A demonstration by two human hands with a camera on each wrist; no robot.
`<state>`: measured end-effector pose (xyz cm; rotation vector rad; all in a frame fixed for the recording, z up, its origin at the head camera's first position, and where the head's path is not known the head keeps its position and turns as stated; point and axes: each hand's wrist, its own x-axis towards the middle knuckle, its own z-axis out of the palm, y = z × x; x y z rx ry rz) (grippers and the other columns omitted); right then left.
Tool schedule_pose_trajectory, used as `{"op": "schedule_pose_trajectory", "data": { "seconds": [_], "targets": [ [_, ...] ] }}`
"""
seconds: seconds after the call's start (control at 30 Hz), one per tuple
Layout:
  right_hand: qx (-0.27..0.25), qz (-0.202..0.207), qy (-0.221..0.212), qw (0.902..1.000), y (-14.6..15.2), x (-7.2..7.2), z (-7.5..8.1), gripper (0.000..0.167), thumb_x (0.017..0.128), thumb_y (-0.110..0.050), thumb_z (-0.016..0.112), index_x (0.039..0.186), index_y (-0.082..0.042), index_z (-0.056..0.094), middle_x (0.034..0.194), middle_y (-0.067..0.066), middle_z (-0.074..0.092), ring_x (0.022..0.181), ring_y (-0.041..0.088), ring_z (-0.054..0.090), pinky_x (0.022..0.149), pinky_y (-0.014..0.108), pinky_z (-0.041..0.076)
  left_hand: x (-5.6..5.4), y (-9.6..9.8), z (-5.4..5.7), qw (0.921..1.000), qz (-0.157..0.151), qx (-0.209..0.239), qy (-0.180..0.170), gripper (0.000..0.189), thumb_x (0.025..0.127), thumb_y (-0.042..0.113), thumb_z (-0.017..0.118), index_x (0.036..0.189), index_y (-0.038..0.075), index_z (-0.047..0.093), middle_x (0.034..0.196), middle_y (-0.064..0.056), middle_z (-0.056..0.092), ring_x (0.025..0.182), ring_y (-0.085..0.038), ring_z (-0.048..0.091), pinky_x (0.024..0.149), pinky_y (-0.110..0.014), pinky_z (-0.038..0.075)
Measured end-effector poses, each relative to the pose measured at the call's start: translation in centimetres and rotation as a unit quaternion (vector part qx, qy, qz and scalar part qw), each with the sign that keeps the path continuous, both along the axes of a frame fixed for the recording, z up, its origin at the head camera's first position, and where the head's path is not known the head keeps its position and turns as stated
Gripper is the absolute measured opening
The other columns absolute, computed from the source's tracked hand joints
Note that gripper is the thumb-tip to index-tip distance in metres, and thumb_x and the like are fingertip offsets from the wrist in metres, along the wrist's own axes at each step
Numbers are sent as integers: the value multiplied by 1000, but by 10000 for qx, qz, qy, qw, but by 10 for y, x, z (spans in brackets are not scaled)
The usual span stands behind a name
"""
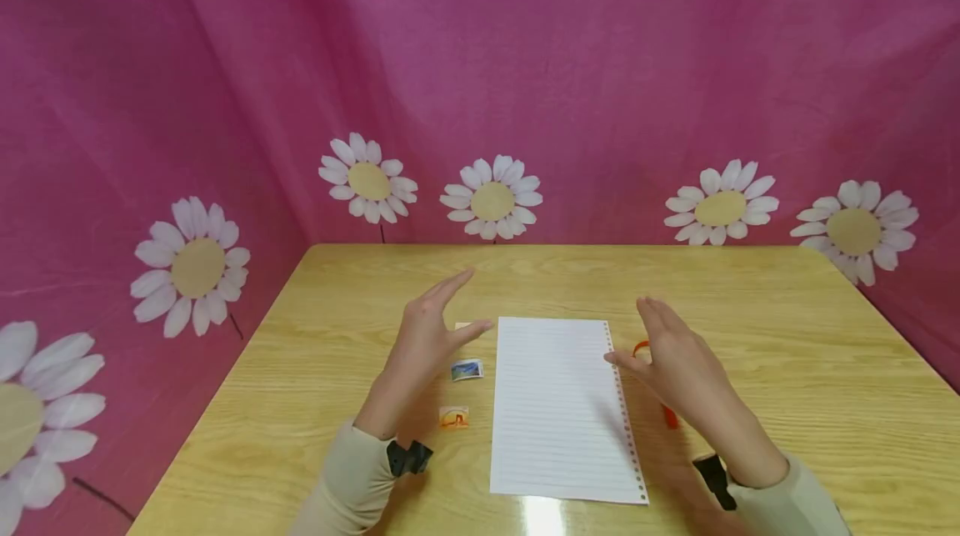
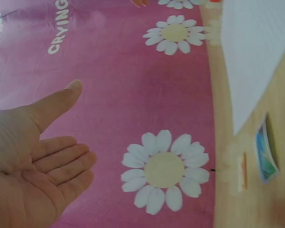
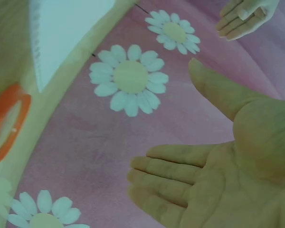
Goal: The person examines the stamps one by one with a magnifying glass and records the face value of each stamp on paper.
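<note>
My left hand (image 1: 423,336) is held above the table, thumb spread from nearly straight fingers, with nothing in it. The left wrist view shows its bare palm (image 2: 42,171). Near it lie a small blue picture piece (image 1: 467,369) and a small orange picture piece (image 1: 453,418); another pale piece (image 1: 462,325) is mostly hidden by the hand. A lined sheet of paper (image 1: 562,411) with a punched edge lies between the hands. My right hand (image 1: 678,361), likewise empty with fingers extended, hovers over an orange object (image 3: 12,121) with a ring-shaped part, partly covered in the head view.
The wooden table (image 1: 787,311) reaches back to a pink curtain (image 1: 570,86) printed with white daisies. Another curtain side stands along the left edge. Dark straps (image 1: 408,458) sit on both wrists.
</note>
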<state>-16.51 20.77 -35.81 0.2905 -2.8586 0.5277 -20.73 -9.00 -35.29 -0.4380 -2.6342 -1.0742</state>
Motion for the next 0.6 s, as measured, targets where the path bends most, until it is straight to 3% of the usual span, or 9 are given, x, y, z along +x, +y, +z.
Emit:
{"op": "schedule_pose_trajectory", "data": {
  "seconds": [0.3, 0.6],
  "targets": [
    [228, -125, 88, 9996, 6, 4, -17, 82, 80, -34, 79, 134, 16, 43, 135, 38, 49, 118, 54, 52, 91, 62, 47, 3, -13, -12, 10000, -10, 18, -78, 71, 76, 27, 84, 139, 14, 54, 140, -8, 58, 131, -28, 54, 104, -44, 47],
    [328, -80, 270, 9991, 14, 11, -34, 77, 77, -32, 81, 127, 17, 49, 124, 37, 56, 109, 53, 57, 88, 61, 49, 9, -21, -21, 9989, -116, -67, -443, 68, 76, 26, 84, 137, 12, 56, 138, -10, 60, 130, -29, 54, 105, -45, 46]
  ]
}}
